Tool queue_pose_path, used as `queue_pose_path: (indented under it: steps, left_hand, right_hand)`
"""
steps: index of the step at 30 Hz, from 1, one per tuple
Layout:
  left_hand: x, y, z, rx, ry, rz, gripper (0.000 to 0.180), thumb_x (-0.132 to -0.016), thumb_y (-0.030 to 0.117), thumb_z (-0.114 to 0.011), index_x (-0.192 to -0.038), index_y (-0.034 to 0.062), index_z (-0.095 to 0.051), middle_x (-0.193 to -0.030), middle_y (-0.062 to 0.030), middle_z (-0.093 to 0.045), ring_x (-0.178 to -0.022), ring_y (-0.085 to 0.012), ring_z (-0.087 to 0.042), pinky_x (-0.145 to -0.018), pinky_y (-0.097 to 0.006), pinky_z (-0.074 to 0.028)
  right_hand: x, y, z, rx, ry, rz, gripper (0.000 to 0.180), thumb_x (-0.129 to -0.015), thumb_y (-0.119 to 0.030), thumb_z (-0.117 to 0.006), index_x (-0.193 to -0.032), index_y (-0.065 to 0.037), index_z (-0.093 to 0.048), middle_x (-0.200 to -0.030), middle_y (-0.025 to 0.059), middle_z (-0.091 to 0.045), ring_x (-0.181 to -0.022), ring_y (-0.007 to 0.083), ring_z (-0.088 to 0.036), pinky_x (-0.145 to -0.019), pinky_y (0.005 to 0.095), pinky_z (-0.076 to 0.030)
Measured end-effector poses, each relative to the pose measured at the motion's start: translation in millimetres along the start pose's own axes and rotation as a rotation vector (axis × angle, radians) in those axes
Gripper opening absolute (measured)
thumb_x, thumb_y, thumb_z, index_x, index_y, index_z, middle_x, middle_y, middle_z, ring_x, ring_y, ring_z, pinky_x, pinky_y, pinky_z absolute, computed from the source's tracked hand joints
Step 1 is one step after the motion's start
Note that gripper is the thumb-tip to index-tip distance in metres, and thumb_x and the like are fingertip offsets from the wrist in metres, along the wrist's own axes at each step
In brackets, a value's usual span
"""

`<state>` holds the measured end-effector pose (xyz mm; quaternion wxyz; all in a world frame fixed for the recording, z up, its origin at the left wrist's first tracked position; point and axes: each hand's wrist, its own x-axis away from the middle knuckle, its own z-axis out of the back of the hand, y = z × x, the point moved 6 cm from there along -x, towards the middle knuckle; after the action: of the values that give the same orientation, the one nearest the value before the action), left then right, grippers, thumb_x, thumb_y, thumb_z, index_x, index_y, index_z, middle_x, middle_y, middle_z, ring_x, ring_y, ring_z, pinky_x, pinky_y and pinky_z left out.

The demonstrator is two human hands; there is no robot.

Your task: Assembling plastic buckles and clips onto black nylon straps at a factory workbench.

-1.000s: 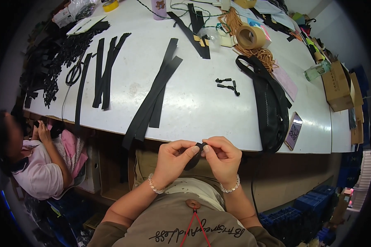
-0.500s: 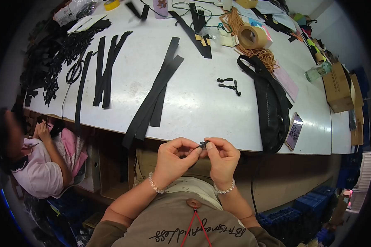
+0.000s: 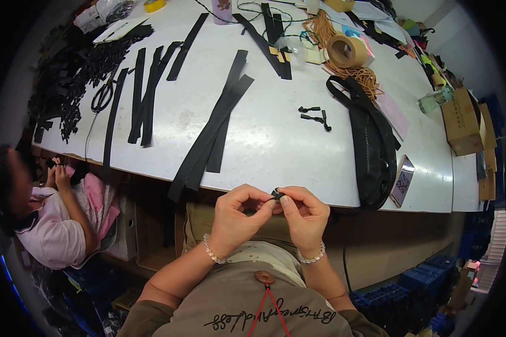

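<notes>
Here a broad white bench (image 3: 275,140) fills the upper view, its near edge curving just above the person's hands. Long black straps (image 3: 211,132) lie slanted across its middle, with more black strips (image 3: 143,95) to the left beside a pair of scissors (image 3: 102,96) and a heap of small black parts (image 3: 73,84) at the far left edge. A black bag (image 3: 371,140) lies on the right side, three small black clips (image 3: 315,115) just left of it. Further back stand a brown tape roll (image 3: 347,50) on a tangle of orange cord (image 3: 365,76), and a yellow tape roll (image 3: 154,4) at the top edge.

Below the bench, blue crates (image 3: 421,281) sit on the floor at lower right. A second person in a pink top (image 3: 45,230) sits at lower left.

As for packages, a brown cardboard box (image 3: 464,121) with dark print stands at the right end of the bench, a clear bottle (image 3: 433,101) beside it. A small dark flat packet with a patterned label (image 3: 402,181) lies near the front right edge, touching the bag.

The left hand (image 3: 239,216) and right hand (image 3: 303,216) meet in front of the bench edge, fingertips of both pinched on a small black piece (image 3: 276,194) held between them.
</notes>
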<state>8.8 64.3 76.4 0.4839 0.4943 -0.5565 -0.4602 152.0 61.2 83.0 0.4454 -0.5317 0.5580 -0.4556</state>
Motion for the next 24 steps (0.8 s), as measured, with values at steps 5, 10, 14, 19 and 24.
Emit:
queue_pose_path:
  steps: [5, 10, 14, 19, 24]
  left_hand:
    - [0, 4, -1, -0.020, 0.006, -0.024, 0.006, -0.078, -0.001, -0.068, -0.082, -0.0015, -0.064, -0.080, -0.0051, -0.064, -0.072, -0.0087, -0.064, -0.064, -0.020, -0.052]
    - [1, 7, -1, -0.072, 0.009, -0.064, 0.005, -0.078, -0.001, -0.068, -0.082, -0.0016, -0.064, -0.079, -0.0057, -0.064, -0.071, -0.0080, -0.063, -0.063, -0.020, -0.051]
    - [2, 6, -1, -0.076, 0.004, -0.075, 0.005, -0.078, -0.001, -0.068, -0.082, -0.0015, -0.064, -0.078, -0.0056, -0.065, -0.069, -0.0077, -0.062, -0.062, -0.020, -0.051]
    - [4, 5, -2, -0.020, 0.007, -0.072, 0.005, -0.081, 0.000, -0.067, -0.085, -0.0015, -0.065, -0.079, -0.0052, -0.066, -0.068, -0.0066, -0.061, -0.060, -0.019, -0.049]
    - [2, 4, -4, 0.184, -0.027, 0.101, 0.007, -0.082, 0.000, -0.066, -0.089, -0.0022, -0.065, -0.082, -0.0061, -0.068, -0.069, -0.0068, -0.062, -0.061, -0.019, -0.050]
  right_hand:
    - [0, -5, -1, 0.042, -0.024, 0.058, 0.014, -0.085, 0.008, -0.057, -0.098, 0.006, -0.063, -0.098, 0.0123, -0.061, -0.081, 0.0142, -0.063, -0.070, 0.0241, -0.055]
    - [0, -10, -1, 0.081, -0.014, 0.096, 0.014, -0.084, 0.009, -0.058, -0.097, 0.006, -0.063, -0.097, 0.0123, -0.062, -0.081, 0.0143, -0.063, -0.071, 0.0242, -0.055]
    - [1, -10, 0, 0.129, -0.012, 0.127, 0.014, -0.082, 0.009, -0.059, -0.096, 0.006, -0.064, -0.095, 0.0122, -0.062, -0.080, 0.0139, -0.063, -0.070, 0.0233, -0.054]
    - [2, -14, 0, 0.197, -0.011, 0.153, 0.015, -0.080, 0.010, -0.060, -0.094, 0.006, -0.064, -0.092, 0.0120, -0.063, -0.078, 0.0137, -0.063, -0.067, 0.0222, -0.053]
    - [4, -18, 0, 0.252, 0.040, 0.210, 0.015, -0.080, 0.010, -0.061, -0.094, 0.006, -0.064, -0.091, 0.0123, -0.063, -0.077, 0.0137, -0.063, -0.067, 0.0222, -0.052]
